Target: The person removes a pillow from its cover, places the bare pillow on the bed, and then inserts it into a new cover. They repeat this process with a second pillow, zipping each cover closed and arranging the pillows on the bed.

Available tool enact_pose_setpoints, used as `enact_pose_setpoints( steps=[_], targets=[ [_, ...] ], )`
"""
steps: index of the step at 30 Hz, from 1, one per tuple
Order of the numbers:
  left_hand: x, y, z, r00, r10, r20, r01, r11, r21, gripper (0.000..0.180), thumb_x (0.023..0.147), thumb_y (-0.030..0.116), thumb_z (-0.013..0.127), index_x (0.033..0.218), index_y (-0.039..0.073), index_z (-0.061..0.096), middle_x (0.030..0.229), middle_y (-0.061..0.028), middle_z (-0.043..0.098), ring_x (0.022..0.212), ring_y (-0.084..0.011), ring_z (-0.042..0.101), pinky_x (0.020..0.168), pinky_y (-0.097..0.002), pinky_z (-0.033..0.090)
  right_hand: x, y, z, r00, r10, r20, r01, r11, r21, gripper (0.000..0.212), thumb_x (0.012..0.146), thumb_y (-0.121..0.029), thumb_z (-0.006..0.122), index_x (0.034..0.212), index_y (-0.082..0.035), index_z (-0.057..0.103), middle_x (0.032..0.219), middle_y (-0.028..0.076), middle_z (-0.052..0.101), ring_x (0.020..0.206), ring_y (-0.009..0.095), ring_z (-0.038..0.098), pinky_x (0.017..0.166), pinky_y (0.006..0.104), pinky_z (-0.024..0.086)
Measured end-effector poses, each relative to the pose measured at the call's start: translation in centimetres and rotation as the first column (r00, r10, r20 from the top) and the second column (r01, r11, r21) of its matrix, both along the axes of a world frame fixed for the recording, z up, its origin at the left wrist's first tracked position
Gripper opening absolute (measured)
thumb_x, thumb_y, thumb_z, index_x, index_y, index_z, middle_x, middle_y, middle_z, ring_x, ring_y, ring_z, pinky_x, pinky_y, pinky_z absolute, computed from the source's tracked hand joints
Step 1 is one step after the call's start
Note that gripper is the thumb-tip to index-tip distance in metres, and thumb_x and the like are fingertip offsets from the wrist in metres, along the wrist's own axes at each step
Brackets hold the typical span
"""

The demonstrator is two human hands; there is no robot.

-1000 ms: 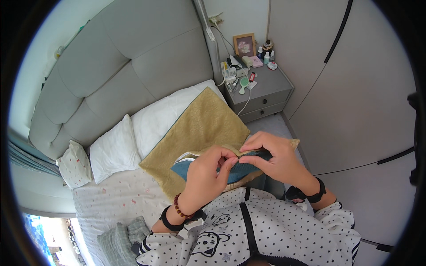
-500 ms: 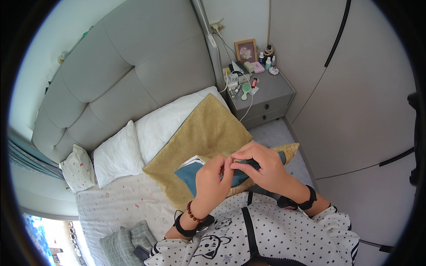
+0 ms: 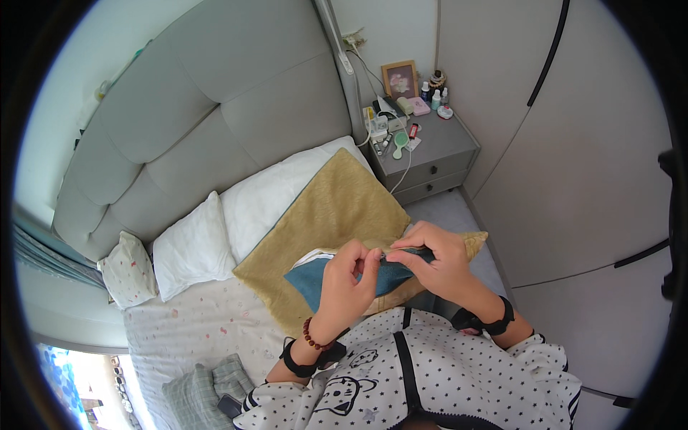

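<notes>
A mustard-yellow fabric cover with a teal side lies across the pillows and bed, its near edge gathered up in front of my body. White material shows along the open edge. My left hand pinches this edge between thumb and fingertips. Just to its right, my right hand pinches the same edge, the fingertips of both hands almost touching. A small dark part shows between them; too little is visible to tell what it is. The cover's yellow corner sticks out beyond my right hand.
White pillows lean on the grey padded headboard. A grey nightstand holds bottles, a picture frame and a green hand mirror. Grey-green folded fabric and a phone lie at lower left. Wardrobe doors stand right.
My right hand has shifted slightly right, away from the left, along the edge. More of the teal side shows below my hands. The view has shifted a little.
</notes>
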State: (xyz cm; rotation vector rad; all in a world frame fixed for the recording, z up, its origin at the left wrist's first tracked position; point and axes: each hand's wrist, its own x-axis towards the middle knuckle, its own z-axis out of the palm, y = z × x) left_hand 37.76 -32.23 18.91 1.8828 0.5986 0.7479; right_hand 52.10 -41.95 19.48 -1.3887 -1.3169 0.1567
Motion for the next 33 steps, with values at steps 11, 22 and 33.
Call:
enact_pose_setpoints(
  steps=[11, 22, 33],
  targets=[
    [-0.7, 1.7, -0.5, 0.999, -0.03, 0.027, 0.035, 0.985, -0.169, 0.028, 0.096, 0.02, 0.058, 0.075, 0.003, 0.048, 0.06, 0.0019, 0.04, 0.056, -0.0054, 0.035, 0.05, -0.0235, 0.03, 1.7, -1.3, 2.4, 0.992, -0.111, -0.056, 0.119, 0.98, 0.161, 0.016, 0.076, -0.004, 0.076, 0.083, 0.001, 0.063, 0.074, 0.009, 0.063, 0.062, 0.014, 0.058, 0.056, 0.024, 0.044],
    [-6.6, 7.5, -4.3, 0.924, 0.367, -0.105, -0.347, 0.923, 0.168, 0.022, 0.093, 0.015, 0.057, 0.078, 0.0, 0.052, 0.062, -0.0105, 0.05, 0.054, -0.0182, 0.045, 0.053, -0.0303, 0.038, 6.0, -4.9, 5.3, 0.893, -0.387, -0.231, 0.447, 0.826, 0.343, 0.006, 0.089, -0.004, 0.063, 0.085, -0.002, 0.059, 0.082, 0.001, 0.055, 0.074, 0.007, 0.047, 0.068, 0.0196, 0.038],
    [-14.5, 11.9, -3.0, 0.832, 0.554, -0.028, -0.516, 0.792, 0.326, 0.023, 0.095, 0.012, 0.054, 0.077, -0.001, 0.051, 0.062, -0.0078, 0.051, 0.058, -0.0129, 0.043, 0.055, -0.0267, 0.037, 9.4, -7.6, 6.7, 0.888, -0.393, -0.239, 0.455, 0.826, 0.333, 0.021, 0.095, -0.021, 0.058, 0.083, -0.004, 0.056, 0.08, 0.001, 0.053, 0.074, 0.007, 0.047, 0.072, 0.0204, 0.037]
  ],
)
